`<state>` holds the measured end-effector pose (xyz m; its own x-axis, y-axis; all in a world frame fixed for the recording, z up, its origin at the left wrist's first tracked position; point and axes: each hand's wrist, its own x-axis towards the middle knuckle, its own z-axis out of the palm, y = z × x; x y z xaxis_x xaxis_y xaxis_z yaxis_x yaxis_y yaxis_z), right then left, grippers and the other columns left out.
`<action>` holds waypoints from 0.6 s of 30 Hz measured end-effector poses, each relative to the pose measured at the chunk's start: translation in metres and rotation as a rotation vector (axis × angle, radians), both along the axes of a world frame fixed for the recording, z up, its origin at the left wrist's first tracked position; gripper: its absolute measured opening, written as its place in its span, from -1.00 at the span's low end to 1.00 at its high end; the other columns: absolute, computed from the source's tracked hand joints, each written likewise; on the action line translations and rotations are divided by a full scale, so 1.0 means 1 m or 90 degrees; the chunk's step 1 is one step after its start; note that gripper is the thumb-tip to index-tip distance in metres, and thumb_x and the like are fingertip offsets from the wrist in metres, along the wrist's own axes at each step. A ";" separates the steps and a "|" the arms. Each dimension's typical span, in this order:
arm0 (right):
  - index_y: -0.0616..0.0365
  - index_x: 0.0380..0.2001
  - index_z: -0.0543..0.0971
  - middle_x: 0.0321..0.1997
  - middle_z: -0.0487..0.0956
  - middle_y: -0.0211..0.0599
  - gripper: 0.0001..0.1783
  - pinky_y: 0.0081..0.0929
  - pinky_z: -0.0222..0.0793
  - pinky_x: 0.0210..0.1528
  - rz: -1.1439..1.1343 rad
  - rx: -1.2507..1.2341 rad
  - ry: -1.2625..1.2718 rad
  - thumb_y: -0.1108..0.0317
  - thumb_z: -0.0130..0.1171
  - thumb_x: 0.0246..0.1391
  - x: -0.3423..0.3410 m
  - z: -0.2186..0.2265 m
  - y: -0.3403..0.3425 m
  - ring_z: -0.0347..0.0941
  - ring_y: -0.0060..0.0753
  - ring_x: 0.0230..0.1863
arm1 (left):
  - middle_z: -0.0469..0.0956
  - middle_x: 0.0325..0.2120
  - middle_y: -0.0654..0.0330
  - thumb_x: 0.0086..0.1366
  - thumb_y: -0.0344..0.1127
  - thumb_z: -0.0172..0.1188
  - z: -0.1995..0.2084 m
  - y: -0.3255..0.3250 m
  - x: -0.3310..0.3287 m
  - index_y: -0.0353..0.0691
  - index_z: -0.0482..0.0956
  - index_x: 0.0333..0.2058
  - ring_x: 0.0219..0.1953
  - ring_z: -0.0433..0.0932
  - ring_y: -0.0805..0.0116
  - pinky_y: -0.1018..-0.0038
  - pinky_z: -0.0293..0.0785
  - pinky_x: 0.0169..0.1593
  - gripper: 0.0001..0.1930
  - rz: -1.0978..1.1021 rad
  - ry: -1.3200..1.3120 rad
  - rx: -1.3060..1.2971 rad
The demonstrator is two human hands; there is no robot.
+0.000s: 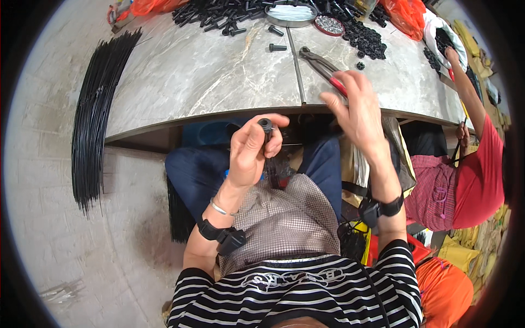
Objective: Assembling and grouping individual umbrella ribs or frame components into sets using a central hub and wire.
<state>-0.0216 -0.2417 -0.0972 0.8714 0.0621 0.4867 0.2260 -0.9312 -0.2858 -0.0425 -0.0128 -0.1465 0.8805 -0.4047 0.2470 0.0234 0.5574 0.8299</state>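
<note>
My left hand (249, 147) is raised in front of the table edge, its fingers curled around a small black plastic part (265, 124) with a round hollow end facing up. What lies below that end is mostly hidden by the fingers. Over the table's front edge is my right hand (360, 112), thumb and fingers apart. Beneath its fingertips lie end-cutting pincers (322, 64) with red handles, their jaws pointing away from me. The hand covers part of the handles, and I see no grip on them.
Black plastic parts (219, 13) pile up at the back, beside a round tin (291, 19) of white sticks and a red-rimmed dish (329, 25) of small silvery pieces. Long black rods (104, 109) overhang the table's left end. A co-worker's arm (467, 90) reaches into a white bag (445, 38) at right.
</note>
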 end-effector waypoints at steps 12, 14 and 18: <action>0.27 -0.20 0.49 -0.55 0.47 -0.31 -0.65 -0.52 0.31 -0.47 0.117 0.362 0.402 0.15 -0.07 0.30 0.014 0.024 -0.035 0.43 -0.47 -0.52 | 0.25 -0.67 0.26 0.43 -0.05 -0.20 0.005 0.009 0.013 -0.32 0.36 -0.38 -0.62 0.17 0.52 0.57 0.12 -0.53 -0.59 0.024 0.055 -0.009; 0.25 -0.13 0.46 -0.51 0.50 -0.38 -0.64 -0.65 0.28 -0.56 0.193 0.508 0.532 0.13 -0.03 0.30 -0.020 0.039 -0.024 0.40 -0.63 -0.58 | 0.26 -0.67 0.27 0.42 -0.10 -0.19 0.001 0.010 0.016 -0.34 0.38 -0.37 -0.64 0.18 0.55 0.60 0.12 -0.54 -0.61 0.034 0.092 -0.045; 0.34 0.05 0.40 -0.25 0.57 -0.21 -0.61 -0.58 0.48 -0.35 0.308 0.695 0.749 0.30 0.02 0.26 -0.068 0.051 -0.003 0.55 -0.46 -0.32 | 0.28 -0.68 0.33 0.45 -0.07 -0.20 0.009 -0.003 0.013 -0.38 0.49 -0.35 -0.66 0.15 0.66 0.67 0.05 -0.58 -0.54 0.116 0.166 -0.008</action>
<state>-0.0898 -0.2447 -0.0463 0.7708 0.5114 -0.3799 -0.3804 -0.1089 -0.9184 -0.0290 -0.0163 -0.1378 0.9723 -0.2336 0.0073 0.1338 0.5823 0.8019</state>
